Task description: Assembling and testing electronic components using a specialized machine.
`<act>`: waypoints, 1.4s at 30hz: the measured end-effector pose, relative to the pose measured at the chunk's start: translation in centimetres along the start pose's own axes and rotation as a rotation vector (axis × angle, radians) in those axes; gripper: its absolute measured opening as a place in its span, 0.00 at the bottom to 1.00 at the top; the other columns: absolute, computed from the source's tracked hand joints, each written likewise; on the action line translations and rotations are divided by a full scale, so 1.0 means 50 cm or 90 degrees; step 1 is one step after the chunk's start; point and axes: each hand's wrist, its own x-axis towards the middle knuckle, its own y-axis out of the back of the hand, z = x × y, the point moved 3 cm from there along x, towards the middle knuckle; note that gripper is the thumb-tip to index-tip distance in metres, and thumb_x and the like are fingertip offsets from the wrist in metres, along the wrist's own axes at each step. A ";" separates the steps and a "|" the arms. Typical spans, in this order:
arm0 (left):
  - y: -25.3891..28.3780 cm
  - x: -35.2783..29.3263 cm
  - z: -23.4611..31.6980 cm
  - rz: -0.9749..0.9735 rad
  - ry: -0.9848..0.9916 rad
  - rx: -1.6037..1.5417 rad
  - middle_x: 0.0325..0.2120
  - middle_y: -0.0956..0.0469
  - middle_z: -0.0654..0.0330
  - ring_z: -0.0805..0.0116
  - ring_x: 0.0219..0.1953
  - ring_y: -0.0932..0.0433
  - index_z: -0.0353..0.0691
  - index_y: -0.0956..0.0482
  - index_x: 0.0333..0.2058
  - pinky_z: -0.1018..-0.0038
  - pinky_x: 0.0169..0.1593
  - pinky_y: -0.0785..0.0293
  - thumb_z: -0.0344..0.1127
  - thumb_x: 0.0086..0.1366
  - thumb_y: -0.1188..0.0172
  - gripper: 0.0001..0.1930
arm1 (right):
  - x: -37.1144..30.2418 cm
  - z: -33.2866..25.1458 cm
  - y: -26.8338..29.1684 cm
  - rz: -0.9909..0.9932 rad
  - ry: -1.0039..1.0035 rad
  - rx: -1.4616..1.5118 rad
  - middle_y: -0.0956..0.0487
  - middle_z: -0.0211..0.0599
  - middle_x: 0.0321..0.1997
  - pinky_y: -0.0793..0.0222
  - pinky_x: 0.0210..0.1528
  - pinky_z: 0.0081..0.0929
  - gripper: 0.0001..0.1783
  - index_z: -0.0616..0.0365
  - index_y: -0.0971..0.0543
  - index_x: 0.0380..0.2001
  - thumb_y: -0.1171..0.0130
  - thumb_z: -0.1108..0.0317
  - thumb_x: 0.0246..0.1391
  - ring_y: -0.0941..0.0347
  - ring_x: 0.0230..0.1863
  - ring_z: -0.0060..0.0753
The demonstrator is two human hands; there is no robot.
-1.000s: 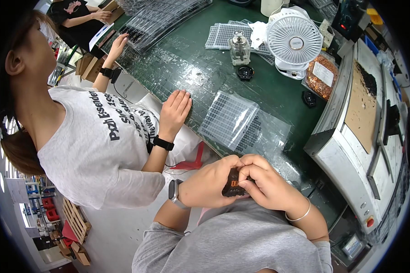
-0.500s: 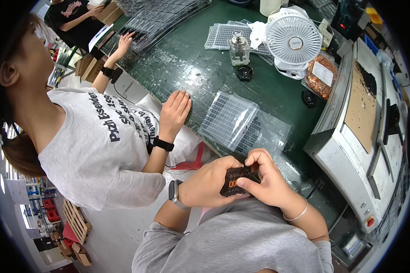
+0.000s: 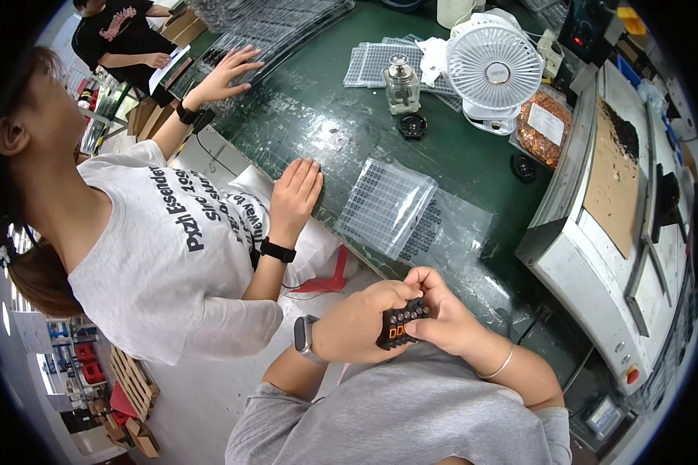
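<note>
1. Small black device (image 3: pixel 396 333), one, held between both hands just in front of the wearer's shirt, near the table edge. Knobbly border; orange digit-like characters on the face, partly covered by a thumb.
2. Left hand (image 3: pixel 362 322): curled around the device's left side, fingers bent. Gray-banded smartwatch (image 3: pixel 305 339) at the wrist.
3. Right hand (image 3: pixel 451 319): pinching the device's right end, thumb laid on the face, index finger bent near the upper edge. One silver bangle (image 3: pixel 500 364) on the wrist.
4. Green worktop (image 3: pixel 318 108) beyond the hands. Nearest on it: clear plastic sleeve (image 3: pixel 384 205) showing rows of small dark oblong outlines, too many and fine to count.
5. Black round parts, two: one (image 3: pixel 412 126) just beside a glass bottle (image 3: pixel 402 91), the other (image 3: pixel 523 167) near a clear bag of copper-coloured pieces (image 3: pixel 539 143). Bag bears one white label, print too small to read.
6. One white fan (image 3: pixel 495 71), small mark at its hub. Gridded sheets (image 3: pixel 364 66), several, overlapping behind the bottle.
7. Right: metal-cased machine (image 3: pixel 570 260), one red button (image 3: pixel 633 375).
8. Left: co-worker in pale T-shirt (image 3: pixel 147 256) with dark lettering; two black wristbands. Second person beyond, black T-shirt (image 3: pixel 124 35), pink lettering.
</note>
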 end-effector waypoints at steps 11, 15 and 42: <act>-0.001 -0.038 -0.028 0.104 -0.018 -0.068 0.51 0.30 0.45 0.48 0.54 0.26 0.46 0.45 0.51 0.55 0.56 0.29 0.22 0.44 0.25 0.41 | 0.037 -0.092 0.090 0.290 0.178 -0.666 0.20 0.37 0.36 0.27 0.44 0.25 0.08 0.63 0.18 0.33 0.32 0.72 0.50 0.23 0.39 0.29; 0.003 -0.026 -0.027 0.183 -0.079 -0.086 0.50 0.30 0.42 0.46 0.53 0.26 0.47 0.48 0.52 0.53 0.56 0.29 0.22 0.44 0.24 0.44 | 0.053 -0.042 0.084 0.309 0.403 -1.001 0.21 0.42 0.37 0.29 0.44 0.38 0.10 0.63 0.18 0.33 0.33 0.73 0.44 0.26 0.39 0.48; 0.006 -0.008 0.013 0.218 -0.072 -0.099 0.50 0.30 0.42 0.48 0.52 0.25 0.46 0.49 0.51 0.53 0.56 0.28 0.21 0.42 0.24 0.44 | 0.075 -0.018 0.081 0.416 0.371 -0.910 0.25 0.47 0.42 0.32 0.49 0.38 0.05 0.65 0.22 0.26 0.37 0.80 0.43 0.28 0.45 0.51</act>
